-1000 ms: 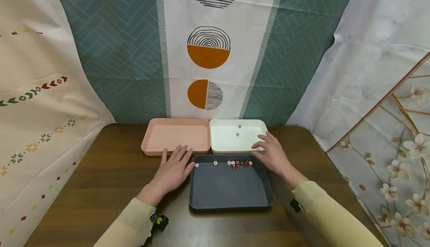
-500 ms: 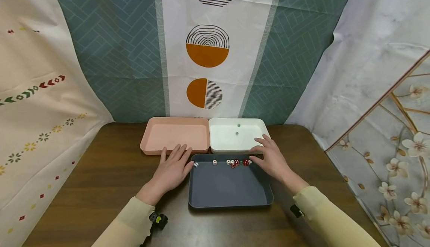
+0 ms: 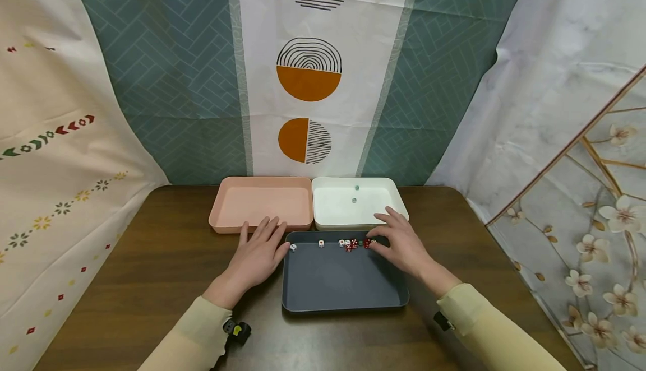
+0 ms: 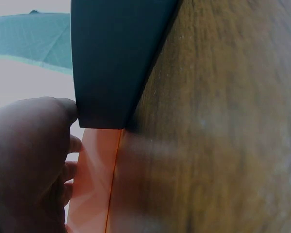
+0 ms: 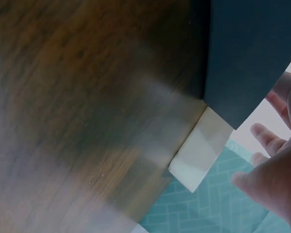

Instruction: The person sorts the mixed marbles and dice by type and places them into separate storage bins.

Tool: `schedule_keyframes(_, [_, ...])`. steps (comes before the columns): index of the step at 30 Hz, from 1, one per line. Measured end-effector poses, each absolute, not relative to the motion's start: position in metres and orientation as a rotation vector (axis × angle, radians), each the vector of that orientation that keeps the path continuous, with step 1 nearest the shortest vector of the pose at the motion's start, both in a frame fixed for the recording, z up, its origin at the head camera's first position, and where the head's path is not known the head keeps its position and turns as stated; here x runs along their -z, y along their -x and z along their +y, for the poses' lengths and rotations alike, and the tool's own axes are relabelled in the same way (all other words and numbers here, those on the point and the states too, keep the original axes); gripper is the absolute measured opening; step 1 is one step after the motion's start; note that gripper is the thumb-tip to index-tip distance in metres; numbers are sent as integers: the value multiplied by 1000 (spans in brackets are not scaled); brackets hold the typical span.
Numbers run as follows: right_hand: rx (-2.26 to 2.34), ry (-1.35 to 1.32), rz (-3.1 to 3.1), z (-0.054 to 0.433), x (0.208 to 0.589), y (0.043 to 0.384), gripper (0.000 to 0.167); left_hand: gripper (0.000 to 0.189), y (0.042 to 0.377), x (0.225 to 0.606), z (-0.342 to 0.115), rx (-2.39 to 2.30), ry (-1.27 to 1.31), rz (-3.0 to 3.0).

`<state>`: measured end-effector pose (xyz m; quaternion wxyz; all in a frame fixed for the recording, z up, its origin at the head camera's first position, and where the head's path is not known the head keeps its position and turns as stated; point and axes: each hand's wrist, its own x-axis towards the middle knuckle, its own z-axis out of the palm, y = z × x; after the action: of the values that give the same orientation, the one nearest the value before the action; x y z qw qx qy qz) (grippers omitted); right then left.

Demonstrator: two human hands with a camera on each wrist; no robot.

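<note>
Where dice cluster, right hand closer

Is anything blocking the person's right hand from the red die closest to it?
Nothing visible stands between the right hand and that red die: the hand already reaches over the edge of the dark tray, right up to the die. Whether it touches the die is too small to tell.
</note>
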<state>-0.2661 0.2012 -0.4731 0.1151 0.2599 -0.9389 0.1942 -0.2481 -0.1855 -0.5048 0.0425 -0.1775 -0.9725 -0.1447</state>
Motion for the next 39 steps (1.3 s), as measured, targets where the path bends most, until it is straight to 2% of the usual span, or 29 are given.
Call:
schedule_keyframes(27, [-472, -847, -2742, 189, 491, 269, 26, 66, 248, 507, -185, 443, 549, -2978])
schedule_keyframes(39, [-460, -824, -2735, 187, 495, 271, 22, 67, 247, 505, -185, 427, 551, -2982])
